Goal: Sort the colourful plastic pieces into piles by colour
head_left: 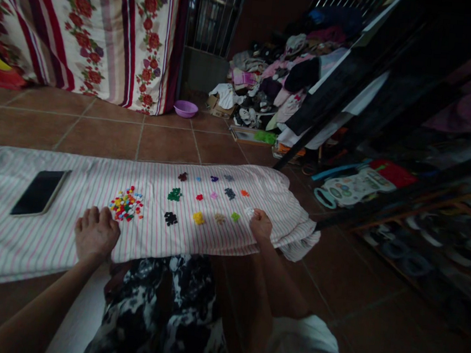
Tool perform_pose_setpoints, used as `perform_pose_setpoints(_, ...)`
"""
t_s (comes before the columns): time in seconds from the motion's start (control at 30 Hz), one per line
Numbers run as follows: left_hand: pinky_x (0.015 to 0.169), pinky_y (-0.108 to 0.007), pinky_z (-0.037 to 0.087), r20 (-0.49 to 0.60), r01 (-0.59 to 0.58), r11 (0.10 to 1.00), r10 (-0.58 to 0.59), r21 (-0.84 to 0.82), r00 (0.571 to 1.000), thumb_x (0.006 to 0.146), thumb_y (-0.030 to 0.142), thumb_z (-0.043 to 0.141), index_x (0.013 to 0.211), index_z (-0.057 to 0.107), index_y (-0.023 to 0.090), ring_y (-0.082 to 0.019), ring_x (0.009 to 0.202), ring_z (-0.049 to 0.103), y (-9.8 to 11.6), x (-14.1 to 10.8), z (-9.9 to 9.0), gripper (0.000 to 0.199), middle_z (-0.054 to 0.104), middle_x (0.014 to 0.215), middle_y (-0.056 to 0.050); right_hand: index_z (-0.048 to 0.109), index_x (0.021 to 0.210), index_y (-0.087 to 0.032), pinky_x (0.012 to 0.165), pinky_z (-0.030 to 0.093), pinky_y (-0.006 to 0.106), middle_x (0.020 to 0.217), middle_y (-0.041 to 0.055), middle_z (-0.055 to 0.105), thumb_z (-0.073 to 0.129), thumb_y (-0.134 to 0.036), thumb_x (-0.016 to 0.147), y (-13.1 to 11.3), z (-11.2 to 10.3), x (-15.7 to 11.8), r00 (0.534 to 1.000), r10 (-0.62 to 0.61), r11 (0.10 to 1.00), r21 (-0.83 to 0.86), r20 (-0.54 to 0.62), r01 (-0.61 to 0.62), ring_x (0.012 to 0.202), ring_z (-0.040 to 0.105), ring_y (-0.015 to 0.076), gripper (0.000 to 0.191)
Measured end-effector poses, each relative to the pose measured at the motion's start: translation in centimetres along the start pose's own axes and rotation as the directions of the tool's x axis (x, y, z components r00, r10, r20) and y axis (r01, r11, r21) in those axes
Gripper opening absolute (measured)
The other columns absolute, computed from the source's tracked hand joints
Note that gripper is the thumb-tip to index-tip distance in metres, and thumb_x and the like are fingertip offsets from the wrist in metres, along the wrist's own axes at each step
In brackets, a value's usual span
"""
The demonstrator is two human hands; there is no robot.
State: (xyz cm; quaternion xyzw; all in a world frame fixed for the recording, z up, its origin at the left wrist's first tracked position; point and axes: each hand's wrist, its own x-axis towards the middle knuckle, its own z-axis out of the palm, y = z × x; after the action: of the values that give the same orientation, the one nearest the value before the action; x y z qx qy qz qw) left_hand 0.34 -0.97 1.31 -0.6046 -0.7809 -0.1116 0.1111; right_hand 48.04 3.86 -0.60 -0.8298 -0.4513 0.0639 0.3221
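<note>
On a striped cloth (150, 240) lies a mixed heap of small coloured pieces (127, 204), perhaps beads. My left hand (97, 232) rests palm down beside this heap, fingers stretched forward. At the right, my right hand (262, 223) has its fingertips pinched together at a small white pile (249, 211); what is between them is hidden. Single-colour piles lie between my hands, among them green pieces (174, 194), black pieces (170, 218), yellow pieces (198, 218), tan pieces (219, 218), lime pieces (235, 217), dark grey pieces (229, 193) and orange pieces (244, 193).
A phone (40, 193) lies on the cloth at the left. Beyond are a purple basin (186, 109), a floral curtain (108, 31) and a heap of clothes (282, 81). A dark metal post (310, 134) stands near the cloth's right end.
</note>
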Motion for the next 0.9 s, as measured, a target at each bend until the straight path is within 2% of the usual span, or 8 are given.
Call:
perform_pose_setpoints(0.1, 0.097, -0.044, 0.033, -0.008, 0.009, 1.000, -0.009, -0.018, 1.000, 0.086, 0.029, 0.030, 0.111, 0.055, 0.013, -0.029, 0.120, 0.045, -0.1, 0.0, 0.4, 0.039, 0.054, 0.118, -0.018, 0.066, 0.101, -0.014, 0.092, 0.045, 0.036, 0.097, 0.0103, 0.068, 0.040, -0.022, 0.076, -0.2, 0.1, 0.1, 0.999, -0.015, 0.999, 0.035, -0.048, 0.017, 0.094, 0.060, 0.0225, 0.037)
perform_pose_setpoints(0.2, 0.100, -0.043, 0.033, -0.012, 0.007, 1.000, -0.008, -0.006, 1.000, 0.087, 0.030, 0.029, 0.113, 0.054, 0.012, -0.029, 0.122, 0.044, -0.3, 0.1, 0.8, 0.041, 0.053, 0.123, -0.018, 0.066, 0.096, -0.014, 0.091, 0.045, 0.038, 0.096, 0.0120, 0.067, 0.040, -0.026, 0.077, -1.1, 0.4, 0.1, 0.988, -0.099, 0.991, 0.083, -0.116, 0.109, 0.094, 0.060, 0.0238, 0.034)
perform_pose_setpoints(0.33, 0.104, -0.045, 0.030, -0.020, 0.021, 1.000, -0.021, -0.017, 1.000, 0.087, 0.031, 0.029, 0.120, 0.052, 0.011, -0.030, 0.125, 0.042, -0.4, 0.1, 1.4, 0.045, 0.051, 0.129, -0.019, 0.065, 0.093, -0.015, 0.088, 0.047, 0.038, 0.095, 0.0128, 0.068, 0.041, -0.030, 0.079, -4.1, 1.2, -0.8, 0.953, -0.229, 0.946, 0.183, -0.200, 0.266, 0.092, 0.060, 0.0231, 0.032)
perform_pose_setpoints(0.4, 0.105, -0.046, 0.029, -0.023, 0.026, 0.999, -0.026, -0.030, 0.999, 0.087, 0.031, 0.029, 0.122, 0.052, 0.010, -0.030, 0.127, 0.042, -0.5, 0.1, 1.6, 0.046, 0.050, 0.131, -0.020, 0.065, 0.094, -0.015, 0.085, 0.048, 0.037, 0.094, 0.0122, 0.068, 0.042, -0.032, 0.079, -6.2, 1.8, -1.8, 0.936, -0.294, 0.911, 0.240, -0.191, 0.335, 0.090, 0.061, 0.0222, 0.033)
perform_pose_setpoints(0.53, 0.106, -0.047, 0.029, -0.032, 0.030, 0.998, -0.032, -0.051, 0.999, 0.087, 0.029, 0.032, 0.123, 0.052, 0.010, -0.031, 0.128, 0.041, -0.5, 0.1, 1.9, 0.046, 0.050, 0.133, -0.021, 0.066, 0.097, -0.016, 0.080, 0.051, 0.034, 0.090, 0.0090, 0.067, 0.043, -0.029, 0.080, -11.3, 3.3, -5.4, 0.898, -0.432, 0.826, 0.362, -0.089, 0.433, 0.083, 0.062, 0.0197, 0.031)
perform_pose_setpoints(0.7, 0.105, -0.048, 0.030, -0.035, 0.029, 0.997, -0.032, -0.077, 0.999, 0.086, 0.028, 0.034, 0.123, 0.053, 0.009, -0.031, 0.127, 0.042, -0.5, 0.1, 1.6, 0.046, 0.050, 0.132, -0.022, 0.066, 0.099, -0.019, 0.082, 0.050, 0.032, 0.093, 0.0073, 0.066, 0.042, -0.019, 0.082, -17.0, 5.9, -12.0, 0.734, -0.673, 0.673, 0.485, 0.090, 0.558, 0.088, 0.062, 0.0179, 0.029)
perform_pose_setpoints(0.8, 0.106, -0.049, 0.030, -0.045, 0.028, 0.996, -0.032, -0.083, 0.998, 0.086, 0.027, 0.034, 0.124, 0.053, 0.009, -0.032, 0.128, 0.042, -0.5, 0.1, 1.7, 0.046, 0.051, 0.132, -0.022, 0.066, 0.102, -0.020, 0.079, 0.050, 0.029, 0.096, 0.0062, 0.065, 0.045, -0.016, 0.083, -19.6, 7.6, -15.8, 0.645, -0.719, 0.669, 0.511, 0.259, 0.540, 0.085, 0.061, 0.0162, 0.028)
perform_pose_setpoints(0.9, 0.107, -0.048, 0.029, -0.059, 0.031, 0.996, -0.036, -0.080, 0.998, 0.087, 0.028, 0.033, 0.125, 0.052, 0.009, -0.032, 0.129, 0.041, -0.6, 0.0, 1.9, 0.046, 0.050, 0.133, -0.022, 0.065, 0.108, -0.020, 0.084, 0.048, 0.028, 0.102, 0.0061, 0.064, 0.048, -0.017, 0.085, -21.6, 9.1, -18.2, 0.592, -0.703, 0.710, 0.440, 0.394, 0.550, 0.091, 0.060, 0.0161, 0.029)
